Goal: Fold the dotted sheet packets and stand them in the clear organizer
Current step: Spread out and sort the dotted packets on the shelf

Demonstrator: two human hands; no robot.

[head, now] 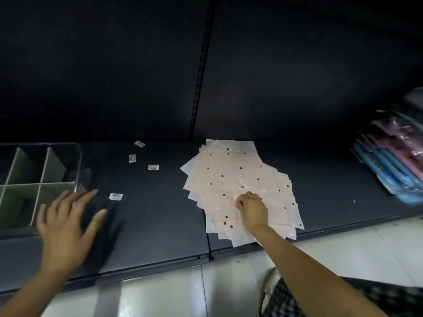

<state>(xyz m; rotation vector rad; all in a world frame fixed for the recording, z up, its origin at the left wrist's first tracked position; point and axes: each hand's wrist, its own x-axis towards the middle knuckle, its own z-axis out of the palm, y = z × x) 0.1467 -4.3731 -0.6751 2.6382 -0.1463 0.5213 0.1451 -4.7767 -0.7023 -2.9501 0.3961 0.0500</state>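
A big dark back wall (297, 65) is filling the top of the view, and a strip with little slots (199, 78) is running down it. Below it a dark shelf (160, 213) is stretching from side to side, and it is carrying everything here. A white tiled floor (183, 291) is showing under the shelf's front edge. The pile of dotted sheet packets (235, 177) is lying flat on the shelf, right of the middle, with the packets fanning out over each other. The clear organizer (34, 177) is sitting at the far left of the shelf, well apart from the pile, and its left side is getting cut off by the edge of the view. Pale dividers are splitting it into boxes. Some pink and blue packs (393, 156) are leaning at the far right, also cut off and hard to make out. The left hand (66, 223) is hovering near the organizer with its grip spread wide, and it is looking blurry. The right hand (251, 209) is resting on the pile with its grip curled, pinching the top packet. A bit of checked cloth (343, 300) is peeking in at the bottom right. Four small white labels (115, 196) are lying on the shelf between the organizer and the pile, too small to read.
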